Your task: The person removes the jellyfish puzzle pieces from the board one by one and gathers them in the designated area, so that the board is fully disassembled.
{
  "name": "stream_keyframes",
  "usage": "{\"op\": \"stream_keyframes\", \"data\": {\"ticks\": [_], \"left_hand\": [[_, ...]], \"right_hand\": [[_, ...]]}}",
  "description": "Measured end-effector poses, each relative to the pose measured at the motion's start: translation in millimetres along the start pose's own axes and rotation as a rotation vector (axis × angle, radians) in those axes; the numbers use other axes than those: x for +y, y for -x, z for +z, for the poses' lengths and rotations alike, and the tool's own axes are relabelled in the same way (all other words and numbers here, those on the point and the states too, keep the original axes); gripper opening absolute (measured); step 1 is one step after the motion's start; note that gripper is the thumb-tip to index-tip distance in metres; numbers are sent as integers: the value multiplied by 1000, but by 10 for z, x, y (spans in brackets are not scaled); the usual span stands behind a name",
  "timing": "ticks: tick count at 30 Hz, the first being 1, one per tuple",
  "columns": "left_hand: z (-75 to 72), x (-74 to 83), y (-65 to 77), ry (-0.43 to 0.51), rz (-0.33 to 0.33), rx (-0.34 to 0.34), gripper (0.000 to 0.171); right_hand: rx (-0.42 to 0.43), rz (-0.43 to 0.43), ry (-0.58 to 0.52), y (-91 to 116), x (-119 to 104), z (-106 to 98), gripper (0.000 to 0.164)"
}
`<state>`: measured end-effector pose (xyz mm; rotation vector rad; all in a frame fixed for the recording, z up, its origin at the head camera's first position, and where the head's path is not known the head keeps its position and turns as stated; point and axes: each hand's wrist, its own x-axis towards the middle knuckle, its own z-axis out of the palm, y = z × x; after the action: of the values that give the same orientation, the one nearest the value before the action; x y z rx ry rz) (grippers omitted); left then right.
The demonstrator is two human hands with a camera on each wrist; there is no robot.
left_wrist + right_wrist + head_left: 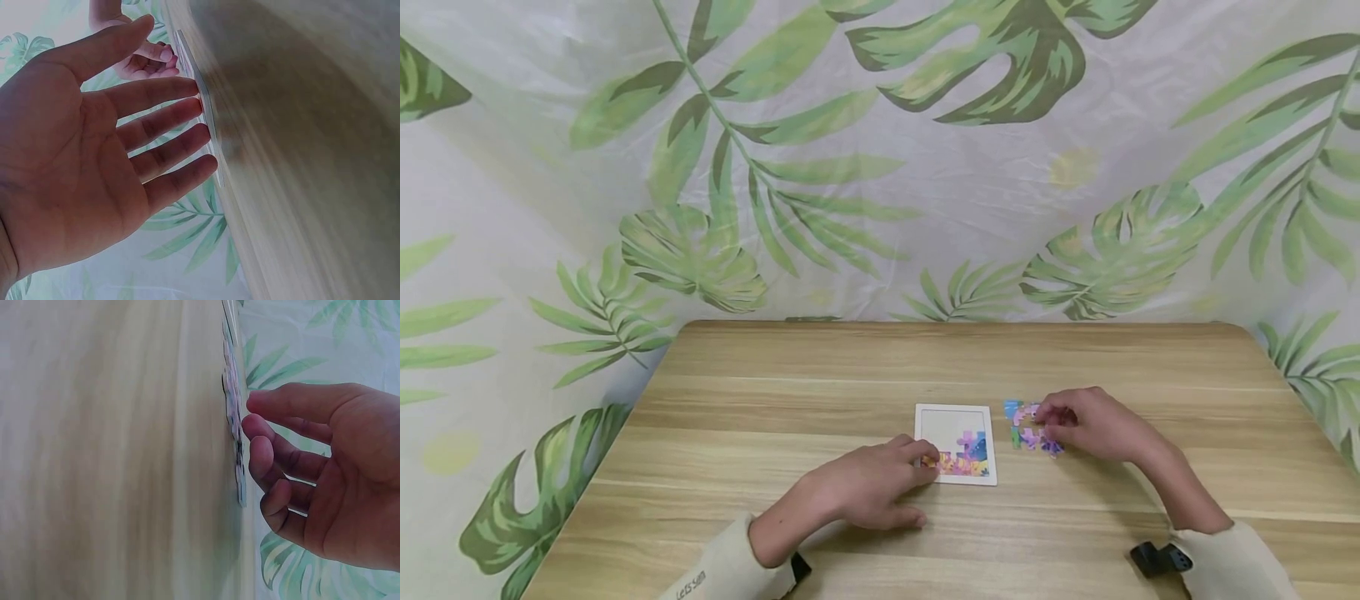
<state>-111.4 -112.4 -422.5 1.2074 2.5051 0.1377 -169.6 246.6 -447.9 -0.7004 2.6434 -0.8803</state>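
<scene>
A white-bordered puzzle tray (954, 407) lies flat on the table, with colourful jigsaw pieces (976, 450) fitted along its bottom and up its right side. The rest of its inside is bare. My left hand (880, 486) lies over the tray's lower left corner, fingertips at the tray; the left wrist view shows those fingers (165, 131) spread and nearly straight. Just right of the tray is a cluster of loose puzzle pieces (1017, 411). Above them hovers my right hand (1093, 423), its fingers loosely bent. In the right wrist view, nothing shows between thumb and fingertips, close over the pieces (232, 403).
The wooden table (790, 367) stretches out around the tray, its back edge against a leaf-patterned curtain (880, 208). A black wrist device (1159, 558) sits by the right sleeve (1232, 562).
</scene>
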Motion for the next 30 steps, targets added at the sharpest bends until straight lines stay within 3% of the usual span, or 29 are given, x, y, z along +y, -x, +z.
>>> {"op": "stream_keyframes", "data": {"ticks": [8, 20, 30], "left_hand": [[-10, 36, -28, -7, 10, 18, 39], [-13, 123, -91, -52, 41, 23, 48], [-9, 168, -146, -99, 77, 23, 48]], "right_hand": [[-20, -50, -13, -159, -152, 61, 9], [-49, -158, -15, -404, -408, 244, 15], [-78, -164, -11, -499, -521, 334, 20]]}}
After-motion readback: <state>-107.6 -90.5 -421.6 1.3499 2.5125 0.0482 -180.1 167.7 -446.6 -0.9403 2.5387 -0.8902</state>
